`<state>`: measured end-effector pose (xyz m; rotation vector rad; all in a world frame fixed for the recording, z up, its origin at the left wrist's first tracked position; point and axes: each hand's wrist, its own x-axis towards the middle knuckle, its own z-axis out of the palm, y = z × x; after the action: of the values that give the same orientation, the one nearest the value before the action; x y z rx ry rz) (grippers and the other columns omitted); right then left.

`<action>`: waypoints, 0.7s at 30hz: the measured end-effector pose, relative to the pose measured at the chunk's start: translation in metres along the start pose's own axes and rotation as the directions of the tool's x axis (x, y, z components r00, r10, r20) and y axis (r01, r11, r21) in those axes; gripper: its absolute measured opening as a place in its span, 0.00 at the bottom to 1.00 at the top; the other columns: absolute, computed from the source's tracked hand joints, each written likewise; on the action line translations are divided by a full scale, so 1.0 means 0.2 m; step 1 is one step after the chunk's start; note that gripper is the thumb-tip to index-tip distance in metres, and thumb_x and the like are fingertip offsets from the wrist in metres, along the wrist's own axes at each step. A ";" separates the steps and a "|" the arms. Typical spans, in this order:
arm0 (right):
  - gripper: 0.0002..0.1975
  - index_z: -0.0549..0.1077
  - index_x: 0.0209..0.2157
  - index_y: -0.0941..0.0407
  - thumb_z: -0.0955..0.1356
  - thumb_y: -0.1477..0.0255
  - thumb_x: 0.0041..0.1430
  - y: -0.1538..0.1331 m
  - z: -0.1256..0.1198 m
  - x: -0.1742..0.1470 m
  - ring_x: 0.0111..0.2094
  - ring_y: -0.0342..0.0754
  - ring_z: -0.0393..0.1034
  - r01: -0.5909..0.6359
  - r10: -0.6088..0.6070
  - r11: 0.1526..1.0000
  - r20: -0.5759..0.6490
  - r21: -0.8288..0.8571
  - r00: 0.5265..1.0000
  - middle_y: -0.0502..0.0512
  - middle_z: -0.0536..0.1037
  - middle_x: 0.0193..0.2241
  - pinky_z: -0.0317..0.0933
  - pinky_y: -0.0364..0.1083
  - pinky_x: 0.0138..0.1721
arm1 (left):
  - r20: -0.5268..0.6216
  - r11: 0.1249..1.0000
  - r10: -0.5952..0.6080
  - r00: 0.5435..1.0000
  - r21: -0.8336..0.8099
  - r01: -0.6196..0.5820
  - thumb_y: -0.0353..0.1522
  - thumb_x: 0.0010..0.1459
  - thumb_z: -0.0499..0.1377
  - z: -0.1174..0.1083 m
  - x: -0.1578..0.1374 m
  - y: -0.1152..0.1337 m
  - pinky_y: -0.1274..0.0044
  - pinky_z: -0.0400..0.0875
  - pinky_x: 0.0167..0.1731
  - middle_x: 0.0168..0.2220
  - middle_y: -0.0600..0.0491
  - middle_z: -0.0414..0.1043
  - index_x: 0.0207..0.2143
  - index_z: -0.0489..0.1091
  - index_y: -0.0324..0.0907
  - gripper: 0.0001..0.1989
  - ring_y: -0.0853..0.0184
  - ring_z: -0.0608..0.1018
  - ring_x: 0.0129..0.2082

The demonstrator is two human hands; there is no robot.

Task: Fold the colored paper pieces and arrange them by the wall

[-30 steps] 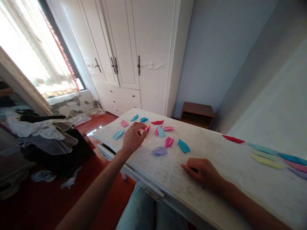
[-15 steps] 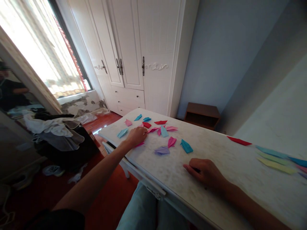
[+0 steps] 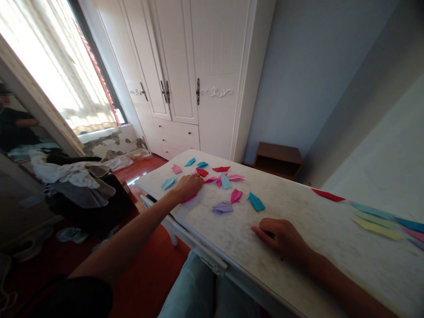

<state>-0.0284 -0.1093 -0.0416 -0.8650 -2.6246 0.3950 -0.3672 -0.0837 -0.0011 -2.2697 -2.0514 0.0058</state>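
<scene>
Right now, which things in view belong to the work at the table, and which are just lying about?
Apparently in use:
- left hand, over the papers
- right hand, loosely curled on the white table
- folded papers, scattered near both hands

Apparently just lying about:
- piled clothes
- clear plastic near the wall

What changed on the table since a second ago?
The left hand has settled lower and flatter, baring more of the red paper beyond it; a magenta paper now shows along its near edge. Any grip is hidden. The right hand stayed curled on the tabletop; the other folded papers held their layout.
</scene>
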 end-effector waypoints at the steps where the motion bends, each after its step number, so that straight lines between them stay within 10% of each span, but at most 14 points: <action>1: 0.23 0.65 0.20 0.56 0.58 0.61 0.68 0.00 0.00 0.00 0.22 0.42 0.60 -0.002 0.002 1.000 0.001 0.000 1.000 0.50 0.68 0.20 0.50 0.43 0.27 | 0.000 1.000 0.003 1.000 0.008 -0.003 0.31 0.64 0.48 0.00 0.00 0.00 0.71 0.70 0.39 0.44 0.41 0.73 0.40 0.74 0.38 0.15 0.58 0.77 0.43; 9: 0.24 0.66 0.20 0.56 0.57 0.60 0.67 0.00 0.00 0.00 0.22 0.42 0.60 0.001 -0.001 1.000 -0.007 -0.003 1.000 0.50 0.68 0.20 0.50 0.43 0.27 | -0.084 0.998 -0.021 0.996 0.064 0.027 0.30 0.66 0.43 0.00 -0.05 -0.02 0.70 0.70 0.36 0.48 0.40 0.69 0.47 0.68 0.37 0.16 0.57 0.78 0.40; 14: 0.25 0.66 0.20 0.56 0.57 0.59 0.68 0.00 -0.01 0.00 0.21 0.42 0.59 0.002 -0.002 1.000 -0.003 -0.011 1.000 0.50 0.68 0.20 0.49 0.43 0.27 | -0.270 0.976 -0.041 0.962 -0.217 -0.019 0.30 0.65 0.45 -0.07 -0.08 -0.02 0.72 0.69 0.38 0.41 0.44 0.74 0.46 0.68 0.37 0.15 0.60 0.77 0.40; 21: 0.25 0.65 0.19 0.56 0.58 0.59 0.67 0.00 0.01 0.01 0.21 0.42 0.58 -0.018 0.017 0.999 -0.028 -0.034 0.999 0.50 0.67 0.18 0.46 0.43 0.26 | -0.180 0.513 -0.072 0.981 -0.850 -0.118 0.40 0.58 0.55 -0.22 -0.18 0.19 0.81 0.61 0.16 0.29 0.51 0.74 0.36 0.73 0.40 0.13 0.75 0.68 0.16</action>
<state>-0.0302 -0.1086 -0.0431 -0.8983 -2.6073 0.3417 -0.3304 -0.1249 0.0375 -2.5574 -2.1604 -1.5264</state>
